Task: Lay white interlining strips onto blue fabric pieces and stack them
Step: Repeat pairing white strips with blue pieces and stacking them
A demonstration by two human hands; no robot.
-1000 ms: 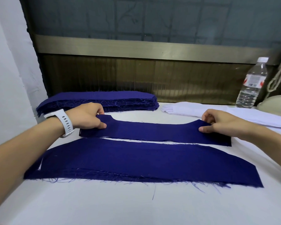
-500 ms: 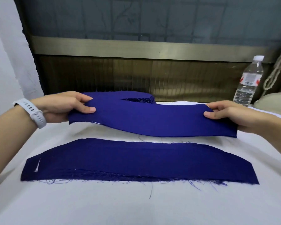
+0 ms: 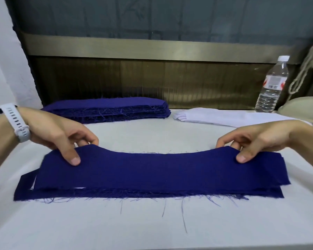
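Fabric piece (image 3: 152, 172) (blue) pinched by left hand (image 3: 56, 134) and right hand (image 3: 257, 139).

A garment-making workroom, seen across a white cloth-covered work table (image 3: 152, 230): at centre a top blue piece (image 3: 152, 170) with a curved cut edge lies over a lower blue piece (image 3: 23, 192) whose frayed edge trails loose threads (image 3: 182, 213) onto the cover. Along the table's far side a stack of cut blue pieces (image 3: 107, 110) sits at centre left and a pile of white interlining strips (image 3: 215, 117) at centre right, near a plastic water bottle (image 3: 271, 83). Across the upper frame runs a brass-coloured metal rail (image 3: 152, 48) over a ribbed panel (image 3: 134, 78), with a plain white wall (image 3: 0, 51) at upper left
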